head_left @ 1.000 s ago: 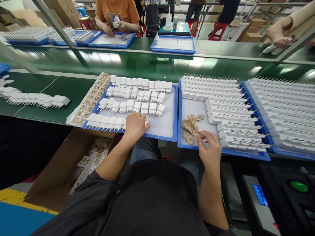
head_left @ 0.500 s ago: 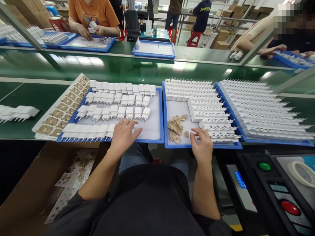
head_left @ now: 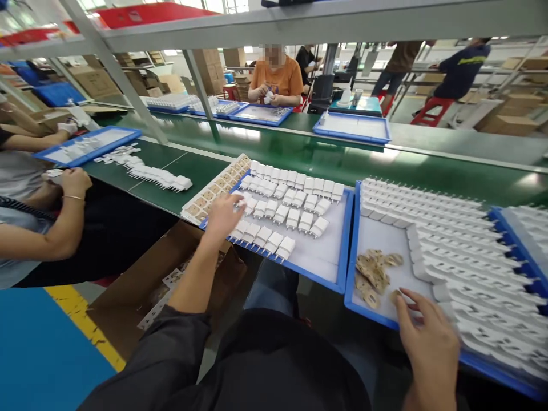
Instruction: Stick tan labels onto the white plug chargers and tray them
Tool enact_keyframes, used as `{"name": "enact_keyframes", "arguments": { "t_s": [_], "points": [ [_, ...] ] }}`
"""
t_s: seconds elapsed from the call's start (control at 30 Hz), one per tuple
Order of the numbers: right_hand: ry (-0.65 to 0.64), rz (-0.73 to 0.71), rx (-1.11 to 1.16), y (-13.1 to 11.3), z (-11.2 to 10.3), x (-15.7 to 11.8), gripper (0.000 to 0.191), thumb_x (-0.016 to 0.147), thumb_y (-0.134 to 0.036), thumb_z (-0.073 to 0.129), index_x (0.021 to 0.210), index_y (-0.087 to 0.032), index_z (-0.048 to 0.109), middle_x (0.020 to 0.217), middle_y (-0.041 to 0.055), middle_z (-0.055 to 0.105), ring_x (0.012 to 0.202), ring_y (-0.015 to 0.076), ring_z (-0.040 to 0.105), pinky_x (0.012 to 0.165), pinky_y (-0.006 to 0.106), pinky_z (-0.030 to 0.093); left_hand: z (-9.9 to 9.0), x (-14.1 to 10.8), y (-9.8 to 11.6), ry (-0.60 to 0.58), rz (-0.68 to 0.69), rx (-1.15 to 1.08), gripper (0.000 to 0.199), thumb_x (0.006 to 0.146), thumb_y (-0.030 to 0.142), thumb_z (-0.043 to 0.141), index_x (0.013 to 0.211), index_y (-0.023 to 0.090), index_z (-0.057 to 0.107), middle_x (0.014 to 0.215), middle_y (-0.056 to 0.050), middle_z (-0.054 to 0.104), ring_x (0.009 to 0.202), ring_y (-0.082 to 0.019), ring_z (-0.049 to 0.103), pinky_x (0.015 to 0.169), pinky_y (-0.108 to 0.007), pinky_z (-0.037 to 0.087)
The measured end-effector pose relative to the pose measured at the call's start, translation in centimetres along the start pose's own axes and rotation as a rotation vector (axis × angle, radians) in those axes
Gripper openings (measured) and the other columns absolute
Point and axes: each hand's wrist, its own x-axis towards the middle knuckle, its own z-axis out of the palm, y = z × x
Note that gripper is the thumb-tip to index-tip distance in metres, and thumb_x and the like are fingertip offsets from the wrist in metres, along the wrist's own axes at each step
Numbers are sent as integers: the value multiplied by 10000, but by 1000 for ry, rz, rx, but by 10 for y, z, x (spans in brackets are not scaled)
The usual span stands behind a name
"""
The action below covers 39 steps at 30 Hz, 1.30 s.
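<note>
My left hand [head_left: 224,218] reaches over the left end of a blue-rimmed tray [head_left: 347,240]. Its thumb and fingers close around a white plug adapter [head_left: 241,201], partly hidden by the fingers. Rows of similar white adapters [head_left: 280,213] lie in that tray, pins toward me. Over the second tray [head_left: 372,317], my right hand [head_left: 428,328] pinches the edge of a small tan piece [head_left: 394,296] between thumb and index finger; the other fingers are curled. A loose pile of tan pieces [head_left: 373,273] lies just left of it.
Standing adapters [head_left: 454,240] fill the second tray's right side. A white sheet of tan pieces [head_left: 218,185] leans by the left tray. An open carton [head_left: 128,285] stands below. More adapters [head_left: 158,176] lie farther left, near a co-worker's hand [head_left: 76,181]. A metal beam [head_left: 274,28] crosses overhead.
The view has turned left. My left hand has moved left along the tray to an adapter in the third row. My right hand has come onto the loose tan piece.
</note>
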Motion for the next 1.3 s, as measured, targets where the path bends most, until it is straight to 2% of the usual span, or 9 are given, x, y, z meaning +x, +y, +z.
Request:
{"name": "enact_keyframes", "arguments": {
  "t_s": [0.1,0.17,0.23,0.37,0.5,0.63,0.9,1.13,1.3],
  "points": [
    [13,-1,-1,-2,0,1,275,898,-529,541,930,-311,705,922,109,768,674,315,705,643,489,579,-21,37,-62,62,-299,158,431,943,415,547,1284,172,650,1315,-198,647,1283,-411,522,1081,-517,399],
    [17,-1,-21,-4,0,2,270,889,-529,530,925,-320,696,909,105,762,653,324,700,629,505,578,-25,55,-94,-26,-504,149,601,863,525,646,1339,162,597,1439,-232,562,1386,-451,437,1096,-523,390],
    [15,5,-34,-6,0,2,273,878,-535,521,916,-323,690,889,102,753,631,328,690,619,517,575,-22,66,-118,-126,-605,103,698,738,612,756,1237,137,639,1350,-255,621,1332,-471,505,1032,-494,451],
    [-18,51,-12,-5,0,2,290,850,-561,523,908,-330,688,899,99,752,623,331,686,625,535,575,-7,67,-144,-224,-664,-13,574,656,610,826,989,167,679,1024,-157,754,995,-348,711,829,-358,527],
    [-40,78,-34,-2,1,2,292,836,-560,514,912,-336,685,917,89,755,649,344,693,620,542,564,0,60,-155,-189,-691,-90,492,679,512,831,999,179,661,1082,-125,750,897,-272,718,716,-308,521],
    [-42,90,-48,-1,1,2,279,829,-550,515,912,-346,685,901,84,750,650,348,690,610,541,557,-3,56,-155,-98,-674,-128,437,682,426,822,999,182,645,1168,-112,729,962,-250,688,695,-276,502],
    [-16,52,-17,-5,-1,0,277,857,-559,522,887,-335,683,904,99,760,627,327,689,633,532,566,-10,61,-139,81,-561,-249,155,744,285,759,789,173,660,791,-27,732,821,-207,663,776,-289,473],
    [12,-13,-1,-6,-4,-1,261,920,-516,542,923,-324,720,972,101,764,683,305,711,658,502,595,-50,75,-126,299,-412,-523,190,924,271,701,912,171,540,658,122,657,560,-50,530,598,-180,443],
    [203,10,132,-14,-7,-4,220,914,-404,668,964,-218,774,1095,149,749,748,256,711,691,438,620,-55,57,-63,284,-273,-823,406,903,435,751,1102,198,489,726,125,697,526,-39,579,516,-153,507]
  ]
}}
